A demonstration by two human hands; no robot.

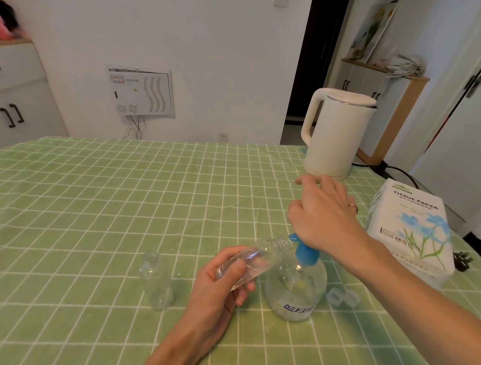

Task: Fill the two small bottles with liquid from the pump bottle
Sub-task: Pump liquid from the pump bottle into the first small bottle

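A clear round pump bottle [296, 293] with a blue pump head [303, 251] stands on the green checked tablecloth, right of centre. My left hand [219, 288] grips a small clear bottle [262, 257], tilted on its side with its threaded mouth against the blue nozzle. My right hand [326, 214] rests palm-down on top of the pump head, fingers loosely bent. A second small clear bottle [156, 279] stands upright and uncapped to the left, apart from both hands.
Two clear caps [343, 296] lie just right of the pump bottle. A white kettle [336, 134] stands at the table's far right, its cord trailing off. A tissue paper pack [412, 230] sits at the right edge. Green tablecloth [97, 202] stretches left.
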